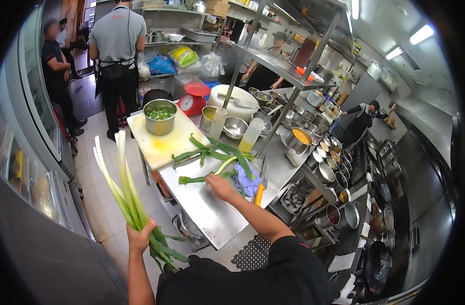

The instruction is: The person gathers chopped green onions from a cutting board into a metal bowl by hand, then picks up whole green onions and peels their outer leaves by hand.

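My left hand point(140, 235) is closed around a bunch of long leeks point(125, 190), held upright off the left side of the steel table, white ends up and green leaves hanging below. My right hand point(222, 187) is over the table with its fingers curled on a loose leek point(227, 163); pale stalk shows on one side and a green leaf end on the other. More green leek leaves point(207, 147) lie just beyond. A purple cloth point(247, 179) and an orange-handled knife point(261, 190) rest to the right of that hand.
A yellow-stained cutting board point(141, 143) carries a metal pot point(159, 124) of chopped greens. Behind are a red scale point(193, 101), squeeze bottles point(251, 134) and bowls point(235, 128). Shelf posts rise from the steel table point(202, 203). Several people stand farther off; a glass-door fridge point(26, 127) is left.
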Available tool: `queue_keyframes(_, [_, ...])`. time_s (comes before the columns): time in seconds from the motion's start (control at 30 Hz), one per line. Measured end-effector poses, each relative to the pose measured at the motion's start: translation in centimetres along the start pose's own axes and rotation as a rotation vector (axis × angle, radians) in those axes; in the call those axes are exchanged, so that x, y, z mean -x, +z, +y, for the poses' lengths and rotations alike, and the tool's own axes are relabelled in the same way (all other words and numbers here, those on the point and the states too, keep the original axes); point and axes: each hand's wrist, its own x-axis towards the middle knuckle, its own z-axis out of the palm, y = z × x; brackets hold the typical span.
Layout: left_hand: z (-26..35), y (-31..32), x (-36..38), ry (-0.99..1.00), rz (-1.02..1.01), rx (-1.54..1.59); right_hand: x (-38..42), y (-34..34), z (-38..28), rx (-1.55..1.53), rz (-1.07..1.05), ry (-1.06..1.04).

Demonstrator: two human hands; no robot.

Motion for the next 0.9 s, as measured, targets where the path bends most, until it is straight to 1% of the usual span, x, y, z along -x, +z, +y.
queue_keyframes(0.07, [-1.4, -0.2, 0.6, 0.012, 0.021, 0.004, -0.1, -2.3, 0.8, -0.045, 0.329, 0.073])
queue_keyframes(0.1, [-2.0, -0.4, 0.8, -0.003, 0.029, 0.0, -0.5, -3.0, 1.9, -0.02, 0.553, 0.098])
queue_keyframes(0.17, [-2.9, -0.5, 0.7, -0.024, 0.033, -0.006, -1.1, -8.0, 2.4, -0.108, 0.833, 0.179])
queue_keyframes(0.23, [-3.6, -0.2, 0.1, -0.104, 0.068, 0.065, -1.4, -14.5, 1.9, -0.154, 0.979, 0.351])
queue_keyframes(0.3, [-3.9, 0.2, -1.1, -0.095, 0.038, 0.047, -1.7, -19.3, 3.9, -0.329, 1.046, 0.504])
queue_keyframes(0.37, [-4.0, 0.9, -2.0, -0.079, -0.003, 0.053, -2.3, -24.1, 4.6, -0.458, 1.223, 0.37])
queue_keyframes(0.43, [-4.6, 1.7, -2.9, -0.066, -0.02, 0.066, -2.5, -28.4, 5.9, -0.543, 1.256, 0.264])
queue_keyframes(0.47, [-4.8, 2.1, -3.2, -0.061, -0.033, 0.078, -2.8, -30.3, 6.9, -0.634, 1.24, 0.228])
queue_keyframes(0.53, [-4.6, 2.7, -3.7, -0.063, -0.048, 0.082, -3.1, -34.3, 6.5, -0.613, 1.245, 0.183])
queue_keyframes(0.6, [-4.4, 3.3, -3.9, -0.068, -0.059, 0.088, -3.5, -37.6, 5.6, -0.516, 1.234, 0.046])
queue_keyframes(0.63, [-4.1, 3.6, -4.1, -0.049, -0.071, 0.08, -4.1, -38.6, 5.1, -0.513, 1.232, 0.036])
queue_keyframes(0.67, [-3.9, 4.0, -4.1, -0.034, -0.082, 0.072, -4.5, -39.4, 4.7, -0.708, 1.23, 0.017])
queue_keyframes(0.7, [-3.7, 4.4, -4.3, -0.032, -0.077, 0.079, -4.8, -39.8, 4.4, -0.904, 1.217, -0.003])
queue_keyframes(0.73, [-3.4, 4.9, -4.3, -0.041, -0.08, 0.093, -5.0, -39.5, 4.5, -0.905, 1.209, -0.005])
queue_keyframes(0.8, [-2.3, 5.6, -4.5, -0.06, -0.104, 0.107, -6.4, -38.0, 4.2, -1.24, 1.002, -0.12])
queue_keyframes(0.83, [-3.2, 5.6, -5.2, -0.003, -0.146, 0.147, -7.4, -36.5, 3.0, -1.385, 0.939, -0.142])
queue_keyframes(0.87, [-4.8, 5.6, -5.9, -0.009, -0.138, 0.142, -8.3, -34.7, 1.9, -1.434, 0.882, -0.148])
queue_keyframes(0.9, [-3.7, 6.1, -5.9, -0.023, -0.133, 0.113, -9.2, -32.6, 0.8, -1.511, 0.78, -0.145])
